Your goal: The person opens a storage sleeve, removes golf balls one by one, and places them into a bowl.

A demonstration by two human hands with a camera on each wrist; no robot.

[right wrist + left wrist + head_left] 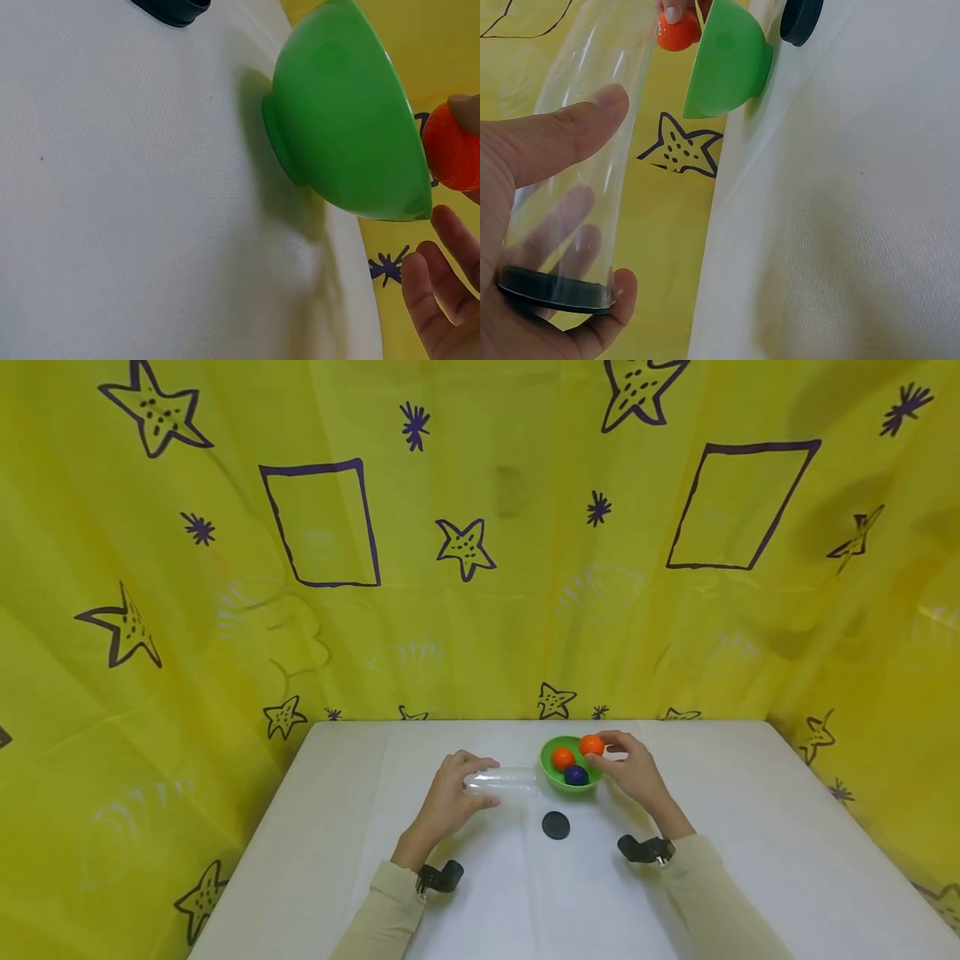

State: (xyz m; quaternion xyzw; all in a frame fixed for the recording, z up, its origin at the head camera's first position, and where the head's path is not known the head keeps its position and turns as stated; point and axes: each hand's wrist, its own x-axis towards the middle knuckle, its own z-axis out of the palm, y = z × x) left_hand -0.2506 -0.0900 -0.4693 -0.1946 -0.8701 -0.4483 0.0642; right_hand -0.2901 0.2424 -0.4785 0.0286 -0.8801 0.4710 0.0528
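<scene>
My left hand point(453, 789) grips a clear plastic tube point(510, 781), held lying sideways. The left wrist view shows a black cap point(555, 291) on the tube's end near the palm and the thumb along its side. Between thumb and fingertips, my right hand point(633, 770) pinches an orange ball point(592, 745) at the right rim of a green bowl point(551, 783). Inside that bowl lie another orange ball point(562, 759) and a dark blue ball point(576, 775). In the right wrist view the pinched ball point(452, 154) is just above the rim.
A round black lid point(556, 825) lies on the white table point(525, 893), in front of the bowl. Yellow curtain point(480, 627) with drawn stars hangs behind the table and at both sides. Each wrist wears a small black camera point(442, 877).
</scene>
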